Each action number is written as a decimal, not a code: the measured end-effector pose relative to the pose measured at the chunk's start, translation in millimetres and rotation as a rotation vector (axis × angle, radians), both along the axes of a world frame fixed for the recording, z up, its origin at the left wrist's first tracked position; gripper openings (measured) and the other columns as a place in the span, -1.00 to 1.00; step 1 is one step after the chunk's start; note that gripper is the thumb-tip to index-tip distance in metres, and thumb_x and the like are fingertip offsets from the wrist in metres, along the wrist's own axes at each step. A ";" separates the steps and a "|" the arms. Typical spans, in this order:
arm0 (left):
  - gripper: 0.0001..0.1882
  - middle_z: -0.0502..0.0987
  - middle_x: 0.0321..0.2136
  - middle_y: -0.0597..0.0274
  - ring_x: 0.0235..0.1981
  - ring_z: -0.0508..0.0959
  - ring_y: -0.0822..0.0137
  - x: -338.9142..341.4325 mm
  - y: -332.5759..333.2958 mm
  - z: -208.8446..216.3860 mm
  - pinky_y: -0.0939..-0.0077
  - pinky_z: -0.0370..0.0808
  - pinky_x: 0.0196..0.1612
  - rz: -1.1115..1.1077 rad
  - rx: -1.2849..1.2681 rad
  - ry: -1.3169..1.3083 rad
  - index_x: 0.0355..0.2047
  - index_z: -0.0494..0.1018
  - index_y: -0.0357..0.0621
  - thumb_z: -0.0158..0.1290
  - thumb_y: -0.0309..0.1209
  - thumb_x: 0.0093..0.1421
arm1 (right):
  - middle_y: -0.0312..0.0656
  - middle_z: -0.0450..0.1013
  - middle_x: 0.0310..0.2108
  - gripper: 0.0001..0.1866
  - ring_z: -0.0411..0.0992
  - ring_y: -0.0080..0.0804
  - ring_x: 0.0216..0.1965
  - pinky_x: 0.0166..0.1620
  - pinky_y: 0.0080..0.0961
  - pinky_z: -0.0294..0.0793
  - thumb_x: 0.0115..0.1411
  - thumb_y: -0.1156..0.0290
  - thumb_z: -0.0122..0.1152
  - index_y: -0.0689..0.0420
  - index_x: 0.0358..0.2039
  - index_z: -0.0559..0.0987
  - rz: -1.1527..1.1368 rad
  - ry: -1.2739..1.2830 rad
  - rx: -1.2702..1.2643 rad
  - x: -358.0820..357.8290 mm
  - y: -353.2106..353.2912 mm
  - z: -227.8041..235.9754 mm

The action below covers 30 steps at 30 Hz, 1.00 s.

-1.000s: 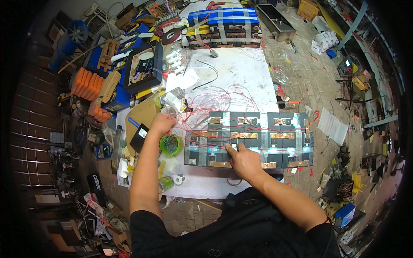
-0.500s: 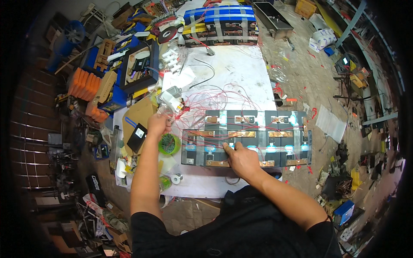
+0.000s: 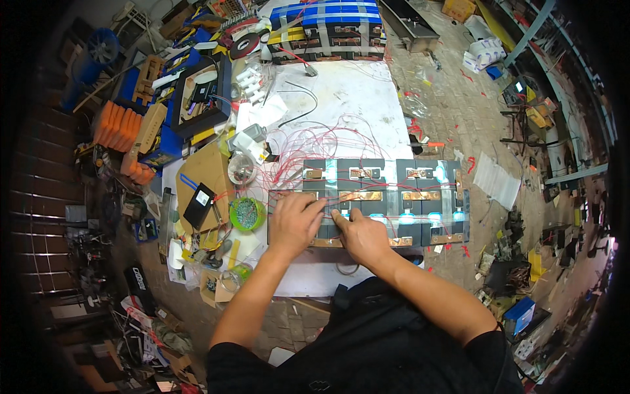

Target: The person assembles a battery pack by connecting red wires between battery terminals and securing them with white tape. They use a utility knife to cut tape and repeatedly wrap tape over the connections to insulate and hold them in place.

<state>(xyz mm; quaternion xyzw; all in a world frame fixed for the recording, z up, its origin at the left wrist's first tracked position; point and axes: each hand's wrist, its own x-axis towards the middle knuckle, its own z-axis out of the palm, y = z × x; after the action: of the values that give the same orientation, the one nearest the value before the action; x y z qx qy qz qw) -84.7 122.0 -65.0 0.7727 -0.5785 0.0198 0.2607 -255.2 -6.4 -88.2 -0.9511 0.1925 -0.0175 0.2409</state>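
Note:
A battery pack of black cells [image 3: 430, 209], with copper connecting strips and clear tape, lies on the table before me. Thin red wires [image 3: 328, 139] loop over its far left side and run across its top. My left hand [image 3: 295, 222] rests over the pack's left part, fingers bent together and pointing right; what they pinch, if anything, is too small to make out. Close beside it, my right hand [image 3: 365, 238] is closed, thumb and forefinger tips pressed down at the pack's middle by the wires. Anything under those tips is hidden.
Left of the pack stand a green tub of small screws [image 3: 247, 214] and a clear round container [image 3: 242, 169]. A small black box [image 3: 198, 205] lies on cardboard. Farther off are a stacked blue-topped battery pack [image 3: 328, 33] and an open black case [image 3: 200, 95].
My left hand has come from beside the green tub rightward onto the pack, close to my right hand. The right hand stays pressed on the pack. The whole view has shifted slightly.

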 end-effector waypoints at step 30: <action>-0.84 0.59 -0.22 0.27 -0.07 0.56 0.10 -24.0 0.9 -38.6 0.15 0.39 0.04 0.208 -0.010 0.140 -0.22 0.69 0.03 0.36 -0.43 0.17 | -0.08 0.55 -0.37 -0.73 0.64 -0.11 -0.46 -0.48 -0.17 0.60 0.10 0.35 0.39 0.05 -0.16 0.62 -0.081 -0.125 -0.120 -1.0 2.2 -9.2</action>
<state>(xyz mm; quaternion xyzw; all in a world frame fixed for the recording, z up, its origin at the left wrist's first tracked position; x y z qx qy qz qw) -108.8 122.9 -103.6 0.8266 -0.4755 -0.0043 0.3009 -256.3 -4.2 -97.4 -0.9522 0.2142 -0.0981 0.1943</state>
